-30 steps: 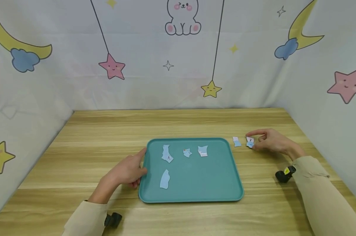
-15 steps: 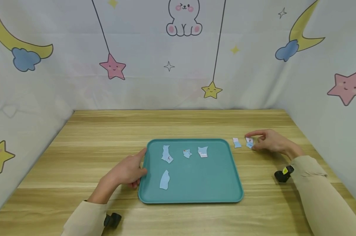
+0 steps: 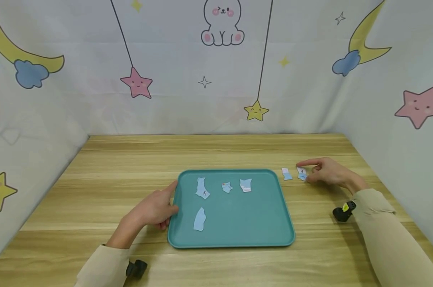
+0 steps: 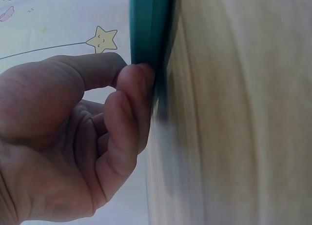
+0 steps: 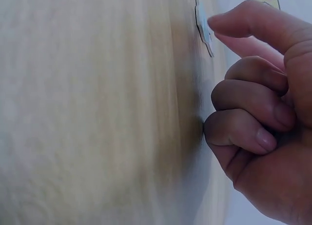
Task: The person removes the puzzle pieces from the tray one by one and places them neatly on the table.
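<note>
My left hand (image 3: 153, 207) grips the left rim of a teal tray (image 3: 245, 223). Its thumb lies at the rim, with curled fingers against the tray's side in the left wrist view. On the table to the right, my right hand (image 3: 327, 171) spans a small blue-and-white puzzle piece (image 3: 301, 173) between index finger and thumb. Its other fingers are curled in, seen in the right wrist view, where the piece (image 5: 204, 27) lies flat by the fingertips. A similar puzzle piece (image 3: 286, 174) lies just left of it, beside the tray.
Inside the tray are a long piece (image 3: 202, 189), a small piece (image 3: 227, 187), a squarish piece (image 3: 245, 185) and a curved pale-blue piece (image 3: 200, 219). A printed white curtain (image 3: 173, 107) encloses the wooden table (image 3: 144, 155) at the back and sides.
The head view has shifted slightly. Both hands stay at the same places, and the piece under the right fingers has hardly moved, if at all.
</note>
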A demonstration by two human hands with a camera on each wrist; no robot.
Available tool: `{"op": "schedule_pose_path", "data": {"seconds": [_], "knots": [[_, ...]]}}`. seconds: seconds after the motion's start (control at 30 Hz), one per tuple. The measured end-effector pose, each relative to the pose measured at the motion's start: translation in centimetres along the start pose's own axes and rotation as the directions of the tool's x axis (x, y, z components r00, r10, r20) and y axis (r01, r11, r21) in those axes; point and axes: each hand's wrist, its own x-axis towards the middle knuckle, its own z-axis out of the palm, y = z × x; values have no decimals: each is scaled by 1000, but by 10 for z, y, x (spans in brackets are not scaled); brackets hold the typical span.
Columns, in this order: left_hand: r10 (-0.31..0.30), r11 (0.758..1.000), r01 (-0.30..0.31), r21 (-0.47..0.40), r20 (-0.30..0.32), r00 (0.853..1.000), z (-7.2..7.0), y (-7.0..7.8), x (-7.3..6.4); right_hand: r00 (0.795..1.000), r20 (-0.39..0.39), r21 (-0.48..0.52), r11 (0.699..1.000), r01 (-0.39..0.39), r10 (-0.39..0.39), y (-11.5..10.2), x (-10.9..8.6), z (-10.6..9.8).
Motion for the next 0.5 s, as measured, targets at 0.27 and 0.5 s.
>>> {"op": "schedule_pose_path", "data": {"seconds": [0.27, 0.5], "knots": [[10, 1000, -10, 6, 12, 1000, -1, 0, -1, 1000, -26, 106, 994, -8, 11, 1, -9, -1], [5, 1000, -5, 13, 16, 1000, -1, 1, -3, 998, -63, 164, 986, 34, -24, -14, -15, -2]]}}
